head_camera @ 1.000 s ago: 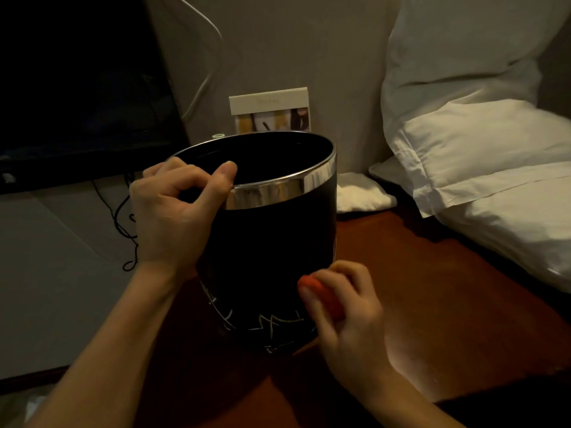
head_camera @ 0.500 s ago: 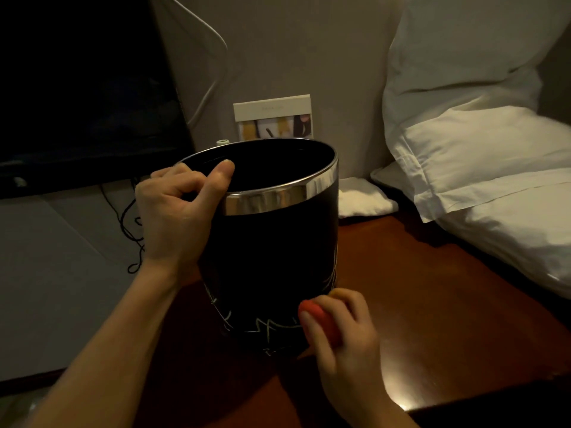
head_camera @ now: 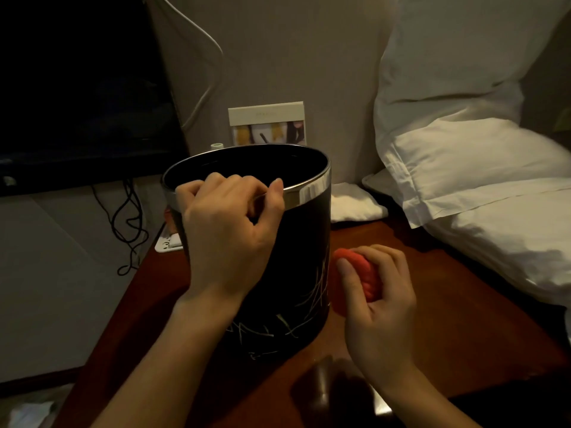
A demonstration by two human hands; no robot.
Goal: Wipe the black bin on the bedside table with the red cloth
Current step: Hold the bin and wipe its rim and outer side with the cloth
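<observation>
Nearest the camera, the right hand [head_camera: 378, 301] has the red cloth [head_camera: 358, 278] wadded in its curled fingers, thumb across the front of it, and presses it to the lower right side of the bin [head_camera: 278, 273]. Half a second ago the cloth sat low on the near face, close to the base; now it is further round to the right and a little higher up the wall. That suggests the wipe is working its way round the outside rather than staying on one patch.

The left hand [head_camera: 225, 230] has changed more. Earlier it gripped the rim at the bin's left side. Now it pinches the chrome rim [head_camera: 309, 191] at the near edge, fingers hooked inside and thumb tip on the metal band. The pale scratch-like marks on the lower wall also sit in a different place, so the bin has probably been turned on the table [head_camera: 448, 350] to bring a fresh stretch of wall to the cloth.

The bin stands upright on the left half of the table. Judging by this, the wiping is under way but not finished: the far side and the inside seem untouched so far, though neither can be checked from here.

Beyond the bin, a small card [head_camera: 267, 123] leans on the wall. Pillows [head_camera: 463, 149] are stacked at the far right, and cables [head_camera: 129, 220] hang at the far left.
</observation>
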